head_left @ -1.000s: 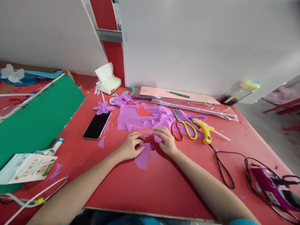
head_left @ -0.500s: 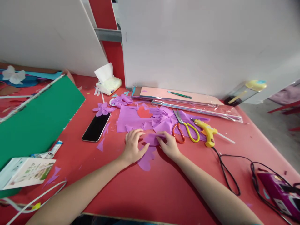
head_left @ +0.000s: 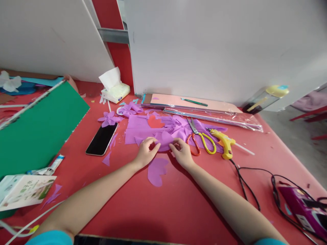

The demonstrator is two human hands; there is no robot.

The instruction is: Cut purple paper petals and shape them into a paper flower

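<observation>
Between my two hands a purple paper petal (head_left: 164, 139) is stretched, one side pinched by each. My left hand (head_left: 147, 152) closes thumb and fingers on its left edge. On its right edge my right hand (head_left: 182, 153) does the same. Just below lies a second purple paper cutout (head_left: 157, 172) with a wavy edge, flat on the red table (head_left: 143, 207). Behind my hands spread purple paper sheets (head_left: 135, 124) and scraps, with a red paper cutout (head_left: 155, 121) on top. Red-and-yellow-handled scissors (head_left: 200, 136) rest right of my right hand.
A yellow glue gun (head_left: 223, 142) lies at the right, its cord running to a purple box (head_left: 297, 206). To the left are a phone (head_left: 102, 139), a purple paper flower (head_left: 109, 119) and a green board (head_left: 43, 132). A tissue pack (head_left: 116, 92) stands behind.
Both hands have moved slightly away from me, lifting the petal off the lower cutout. My left hand, spread before, now pinches the petal's left edge. The view has shifted slightly.
</observation>
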